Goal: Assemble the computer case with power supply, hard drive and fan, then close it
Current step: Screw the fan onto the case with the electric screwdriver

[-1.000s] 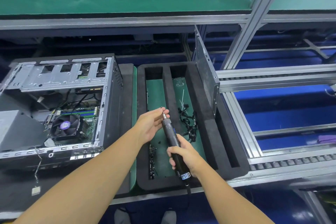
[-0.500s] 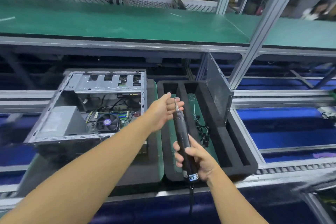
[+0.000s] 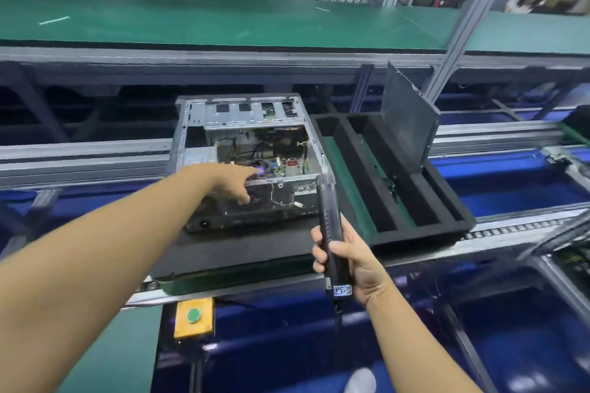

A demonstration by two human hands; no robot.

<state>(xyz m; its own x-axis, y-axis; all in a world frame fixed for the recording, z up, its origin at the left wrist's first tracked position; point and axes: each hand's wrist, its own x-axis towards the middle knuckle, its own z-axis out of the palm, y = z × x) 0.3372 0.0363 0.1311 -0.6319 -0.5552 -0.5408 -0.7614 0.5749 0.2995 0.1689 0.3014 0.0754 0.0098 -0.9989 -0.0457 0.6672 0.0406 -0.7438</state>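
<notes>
The computer case [image 3: 245, 150] is lying open-side up on the dark worktop [image 3: 242, 249], at 12 o'clock from the person. Inside it, a grey power supply [image 3: 195, 157] is sitting at the case's 9 o'clock side, a fan [image 3: 262, 171] is glowing purple near the middle, and loose wires are running over the board behind it. The left hand [image 3: 234, 180] is reaching over the case's near rim, its grip spread, with straight fingers pointing toward the fan; the blur is hiding whether they touch it. The right hand [image 3: 349, 260] is wrapping its grip around a black electric screwdriver [image 3: 329, 217], which is pointing to 12 o'clock. At 3 o'clock of the case, a black foam tray [image 3: 427, 233] is holding a grey side panel [image 3: 408, 124] standing on edge in its far slot, and a small tangle of cables [image 3: 392, 183] in a middle slot.
</notes>
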